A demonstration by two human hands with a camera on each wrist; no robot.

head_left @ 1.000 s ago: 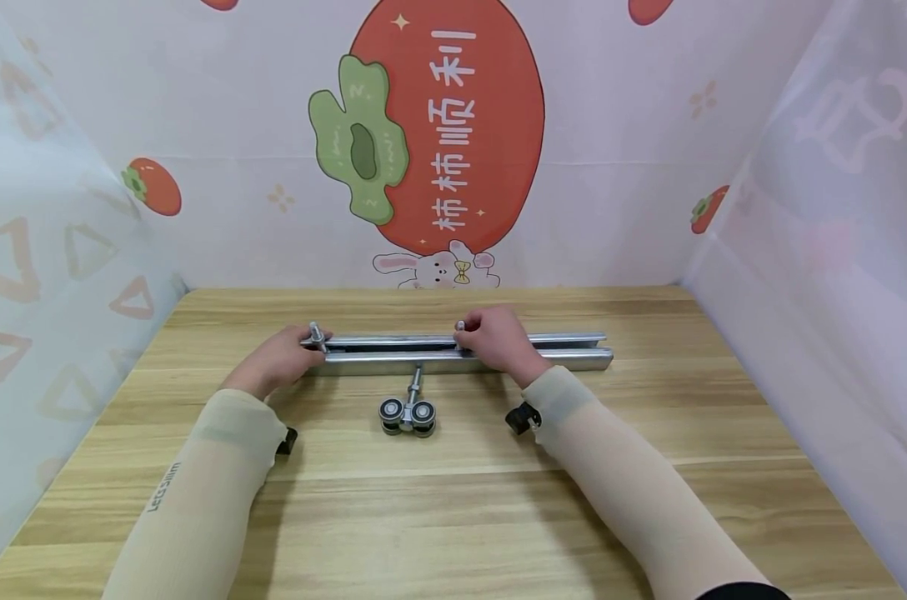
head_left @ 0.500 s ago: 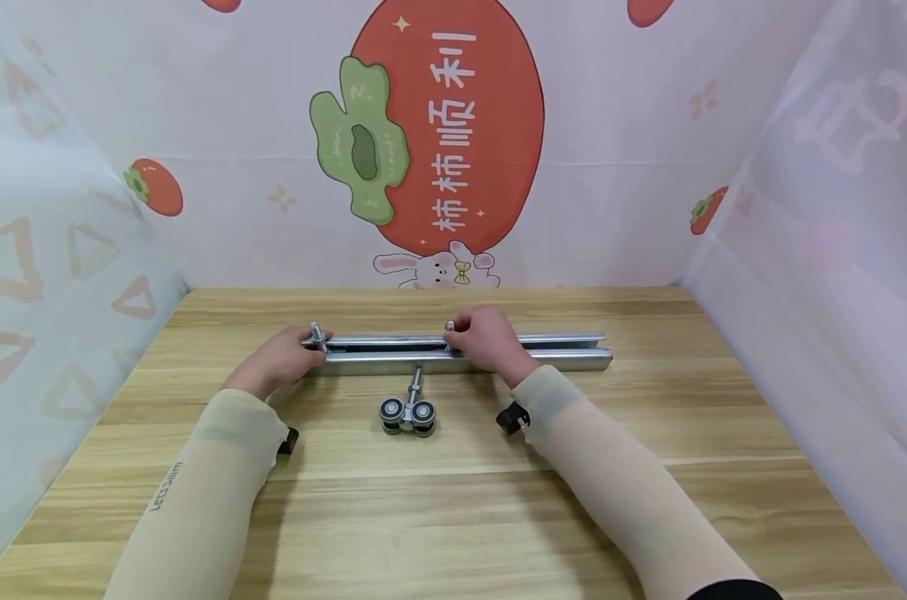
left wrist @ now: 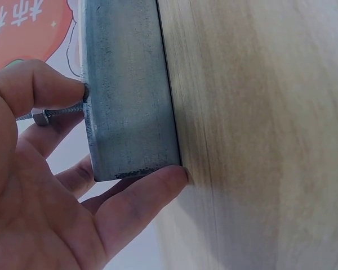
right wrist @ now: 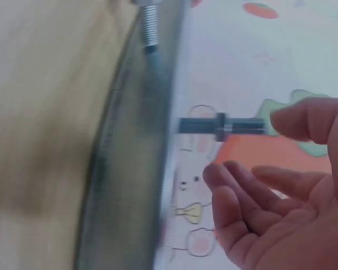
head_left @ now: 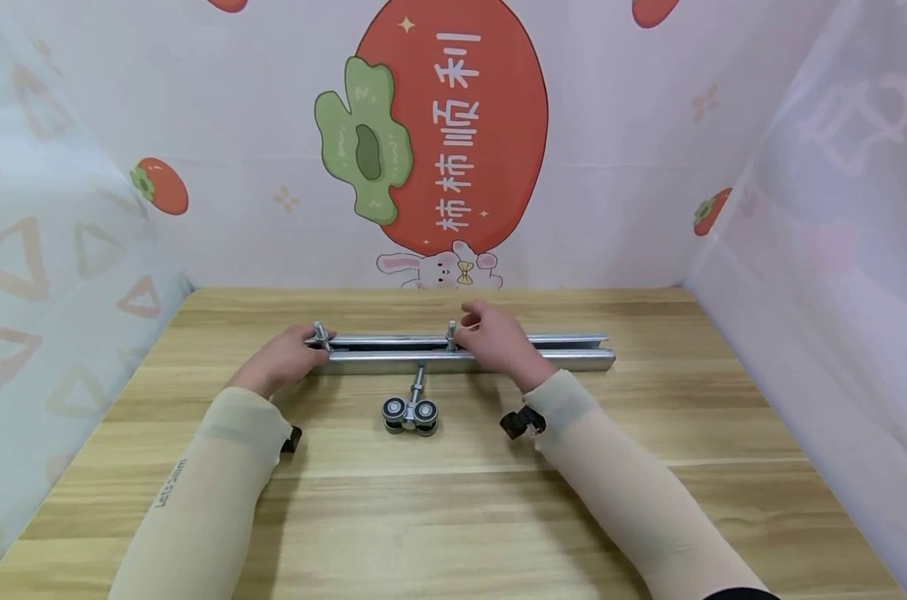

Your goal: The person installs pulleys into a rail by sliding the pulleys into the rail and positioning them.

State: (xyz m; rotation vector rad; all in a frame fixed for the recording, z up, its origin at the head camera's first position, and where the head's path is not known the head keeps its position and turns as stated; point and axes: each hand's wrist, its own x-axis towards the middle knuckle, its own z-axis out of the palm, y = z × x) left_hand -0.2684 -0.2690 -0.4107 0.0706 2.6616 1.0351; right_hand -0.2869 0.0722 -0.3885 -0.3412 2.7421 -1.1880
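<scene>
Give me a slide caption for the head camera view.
Left hand grips the metal rail's end; right hand touches an upright bolt.

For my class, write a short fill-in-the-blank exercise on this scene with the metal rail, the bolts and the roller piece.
1. The metal rail lies on a ____ table.
2. The left hand grips the rail's ____ end.
3. The roller piece lies on the table between the two ____.
4. The right hand is beside an upright ____ in the rail.

Missing words: wooden; left; arms; bolt
</scene>
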